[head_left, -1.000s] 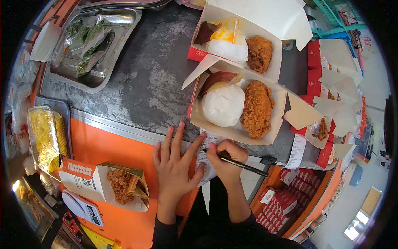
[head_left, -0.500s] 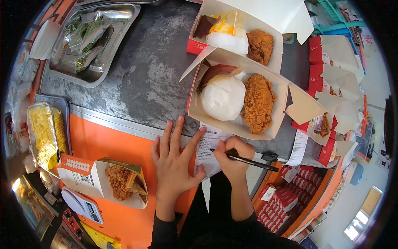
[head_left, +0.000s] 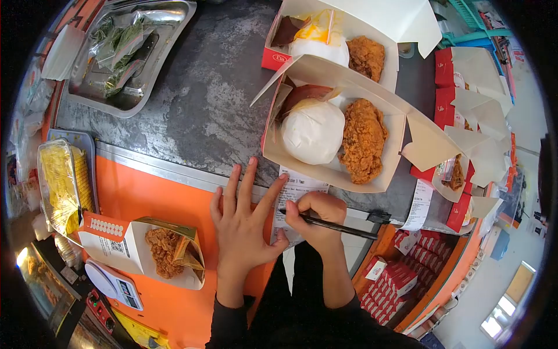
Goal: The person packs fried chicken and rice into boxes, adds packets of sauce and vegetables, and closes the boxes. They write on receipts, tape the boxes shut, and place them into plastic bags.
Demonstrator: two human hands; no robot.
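Note:
My left hand (head_left: 243, 227) lies flat with its fingers spread at the counter edge, thumb and forefinger against a printed receipt (head_left: 297, 181). A black pen (head_left: 340, 225) is gripped in my right hand (head_left: 317, 218), its tip on the left part of the receipt. Just beyond the paper stands an open meal box (head_left: 378, 185) with a white paper-wrapped bundle (head_left: 314, 132) and a piece of fried chicken (head_left: 364, 141). Behind it is a second open box (head_left: 390, 58) with similar food. My right hand covers the lower part of the receipt.
At the left back lies a metal tray (head_left: 136, 107) with bagged greens. A smaller chicken box (head_left: 195, 284), a white scale (head_left: 119, 285) and a yellow-filled clear container (head_left: 64, 180) are on the left. More boxes (head_left: 444, 107) and another receipt (head_left: 419, 205) line the right.
My right hand and the pen have shifted left across the receipt. My left hand stays in nearly the same place. The view has moved slightly.

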